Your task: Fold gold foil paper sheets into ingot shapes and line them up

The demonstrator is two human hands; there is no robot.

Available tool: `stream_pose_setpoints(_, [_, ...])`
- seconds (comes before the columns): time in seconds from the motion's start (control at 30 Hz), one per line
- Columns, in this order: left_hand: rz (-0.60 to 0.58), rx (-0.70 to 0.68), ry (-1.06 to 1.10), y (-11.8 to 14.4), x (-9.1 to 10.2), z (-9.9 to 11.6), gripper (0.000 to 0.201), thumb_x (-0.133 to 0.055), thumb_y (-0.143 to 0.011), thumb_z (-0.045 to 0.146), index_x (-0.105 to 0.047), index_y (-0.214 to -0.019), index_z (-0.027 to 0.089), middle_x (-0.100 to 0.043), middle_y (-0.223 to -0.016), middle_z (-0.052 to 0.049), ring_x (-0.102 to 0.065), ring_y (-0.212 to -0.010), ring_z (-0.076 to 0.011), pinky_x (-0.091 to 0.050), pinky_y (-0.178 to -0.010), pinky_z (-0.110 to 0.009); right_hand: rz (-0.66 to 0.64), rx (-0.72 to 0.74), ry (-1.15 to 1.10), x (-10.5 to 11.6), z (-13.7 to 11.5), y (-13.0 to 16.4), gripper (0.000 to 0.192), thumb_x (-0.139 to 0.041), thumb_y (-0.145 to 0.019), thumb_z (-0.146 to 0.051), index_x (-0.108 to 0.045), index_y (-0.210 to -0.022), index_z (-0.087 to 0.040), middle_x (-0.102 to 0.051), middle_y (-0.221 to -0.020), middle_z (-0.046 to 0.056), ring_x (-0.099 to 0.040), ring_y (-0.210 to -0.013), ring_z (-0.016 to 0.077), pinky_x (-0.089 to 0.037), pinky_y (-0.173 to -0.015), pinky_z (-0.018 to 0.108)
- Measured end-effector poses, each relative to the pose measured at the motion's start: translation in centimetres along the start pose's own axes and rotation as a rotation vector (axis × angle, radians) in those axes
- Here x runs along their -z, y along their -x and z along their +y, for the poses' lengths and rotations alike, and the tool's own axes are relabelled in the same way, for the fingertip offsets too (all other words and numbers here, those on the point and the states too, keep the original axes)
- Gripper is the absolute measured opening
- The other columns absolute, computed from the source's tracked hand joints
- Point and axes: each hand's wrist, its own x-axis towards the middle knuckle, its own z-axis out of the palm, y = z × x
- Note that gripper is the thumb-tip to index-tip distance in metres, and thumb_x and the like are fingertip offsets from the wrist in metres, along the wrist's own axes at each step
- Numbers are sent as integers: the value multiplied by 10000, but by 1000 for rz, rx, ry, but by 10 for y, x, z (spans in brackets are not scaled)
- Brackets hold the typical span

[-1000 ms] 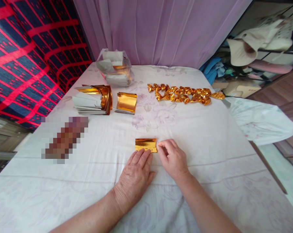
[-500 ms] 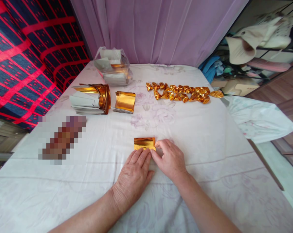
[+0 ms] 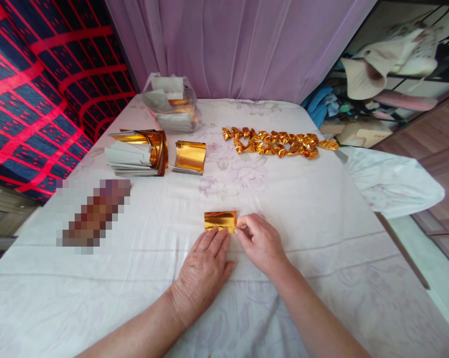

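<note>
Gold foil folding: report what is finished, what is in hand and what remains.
Done: a row of crumpled-looking folded gold foil pieces lies at the far side. In hand: the left hand presses a flat gold foil rectangle while the right hand pinches its right edge. Left: two stacks of unfolded gold-faced sheets.

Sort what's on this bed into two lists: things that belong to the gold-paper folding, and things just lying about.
In the work: gold sheet under both hands; gold paper stacks; small gold stack; folded gold pieces; bag of paper.

Lying about: hat; blue cloth; white cloth.

A home bedroom: a bed sheet (image 3: 321, 209), purple curtain (image 3: 239, 44), and hats on shelves (image 3: 377, 69).
</note>
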Motion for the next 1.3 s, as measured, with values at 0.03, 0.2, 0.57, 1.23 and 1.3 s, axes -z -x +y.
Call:
stream_pose_setpoints(0.03, [2,-1,0,0,0,0,437,-466,-957,347,-534,-1309,96,-597,-1325,-162,-534,-1251,-290,-434,-1060,-459,-4,8,-9,1,0,0,91,-528,-823,-151,-559,-799,-233,-633,-768,-8,-580,-732,150,-416,-670,252])
stream_pose_setpoints(0.2, [12,-15,9,-1,2,-1,448,-469,-959,354,-512,-1326,100,-598,-1325,-155,-524,-1261,-286,-423,-1062,-444,-3,45,-1,2,1,0,123,-503,-852,-142,-560,-786,-228,-620,-753,-4,-567,-736,157,-408,-685,255])
stream_pose_setpoints(0.57, [-24,15,45,-8,6,-1,492,-527,-910,356,-511,-1323,89,-587,-1305,-145,-527,-1213,-299,-417,-1052,-448,45,-30,151,-7,-6,-2,56,-592,-877,-265,-604,-856,-215,-650,-777,3,-596,-746,170,-387,-677,274])
stream_pose_setpoints(1.23, [1,19,64,-1,6,-9,469,-526,-913,393,-515,-1266,84,-583,-1243,-167,-526,-1212,-299,-467,-1030,-427,24,-36,157,-7,-7,-3,71,-629,-863,-258,-613,-800,-228,-651,-773,-7,-581,-738,162,-356,-651,275])
stream_pose_setpoints(1.3, [-2,17,66,-1,7,-10,464,-524,-917,395,-521,-1262,84,-583,-1239,-165,-530,-1205,-297,-468,-1029,-422,28,-30,154,-7,-6,-3,76,-621,-869,-258,-613,-799,-228,-650,-770,-4,-579,-738,162,-354,-649,275])
